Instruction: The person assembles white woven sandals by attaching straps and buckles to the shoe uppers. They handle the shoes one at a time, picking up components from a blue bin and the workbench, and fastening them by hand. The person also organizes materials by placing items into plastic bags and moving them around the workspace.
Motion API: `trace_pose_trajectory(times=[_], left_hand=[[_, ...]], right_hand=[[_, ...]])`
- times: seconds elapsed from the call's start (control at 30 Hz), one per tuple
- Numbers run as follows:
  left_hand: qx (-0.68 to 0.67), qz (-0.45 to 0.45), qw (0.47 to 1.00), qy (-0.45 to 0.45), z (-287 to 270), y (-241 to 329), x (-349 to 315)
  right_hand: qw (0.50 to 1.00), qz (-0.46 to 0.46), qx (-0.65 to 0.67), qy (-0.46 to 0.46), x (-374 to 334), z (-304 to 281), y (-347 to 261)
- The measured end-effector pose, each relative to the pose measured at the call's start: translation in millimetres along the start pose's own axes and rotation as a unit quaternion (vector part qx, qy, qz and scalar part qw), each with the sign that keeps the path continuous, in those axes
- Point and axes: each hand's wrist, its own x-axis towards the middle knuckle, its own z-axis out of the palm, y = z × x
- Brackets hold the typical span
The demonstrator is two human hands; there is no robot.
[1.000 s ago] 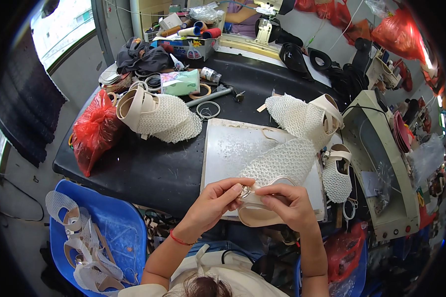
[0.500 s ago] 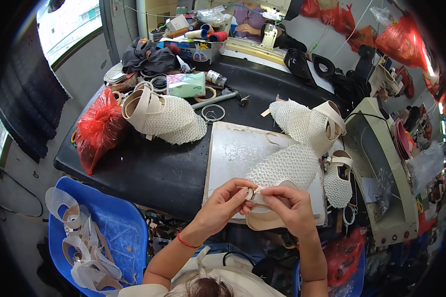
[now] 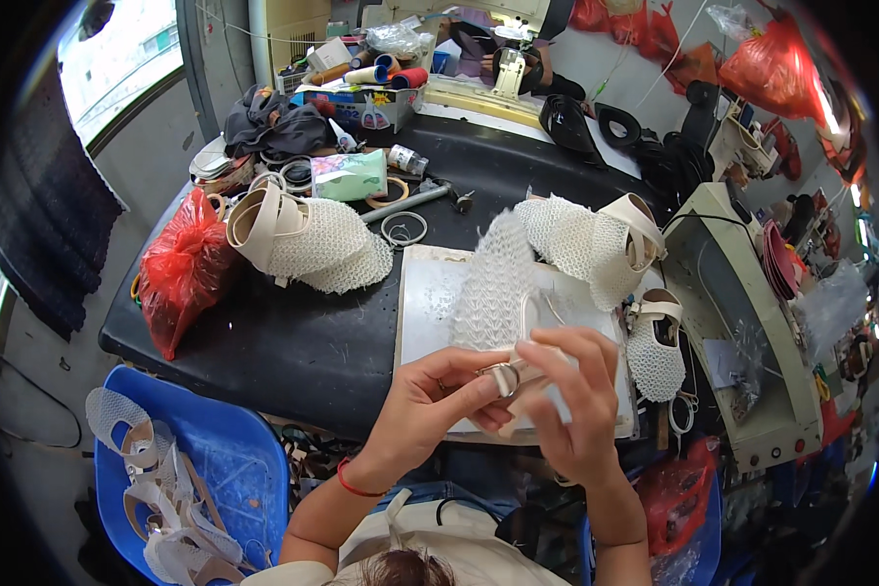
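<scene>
A white woven shoe upper (image 3: 488, 303) with a beige strap stands tilted over the pale board, blurred by motion. My left hand (image 3: 435, 396), with a red cord at its wrist, is closed on the strap beside a small metal buckle (image 3: 508, 379), pinched between thumb and fingers. Close by on the right, my right hand (image 3: 576, 400) is at the strap with bent fingers smeared by motion; whether it grips the strap is hidden. More woven uppers (image 3: 581, 239) lie nested just beyond, and another small one (image 3: 656, 352) sits to the right of the board.
A pale board (image 3: 422, 313) lies on the black table (image 3: 313, 342). Nested uppers (image 3: 313, 244) and a red plastic bag (image 3: 188, 269) are at the left. Below stands a blue bin (image 3: 254, 469) with mesh pieces. A hammer (image 3: 415, 198) lies at the back, a beige machine (image 3: 752, 342) at the right.
The upper has swung leftward and more upright, away from the nested ones. My right fingers have lifted and spread from their pinch by the buckle. The whole view has shifted slightly.
</scene>
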Motion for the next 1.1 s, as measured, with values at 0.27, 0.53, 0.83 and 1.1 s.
trace_pose_trajectory(times=[0.27, 0.53, 0.83, 1.1], left_hand=[[0.133, 0.033, 0.985, 0.1, 17, -20, -1], [0.096, -0.088, 0.99, 0.064, 2, -36, 10], [0.074, -0.112, 0.989, 0.069, 1, -42, 14], [0.07, -0.112, 0.988, 0.074, -2, -41, 13]], right_hand=[[0.999, -0.019, -0.034, 0.033, -18, 27, 3], [0.965, 0.227, 0.072, 0.107, -41, 53, 21], [0.931, 0.304, 0.149, 0.138, -42, 61, 28], [0.831, 0.367, 0.39, 0.15, -42, 59, 34]])
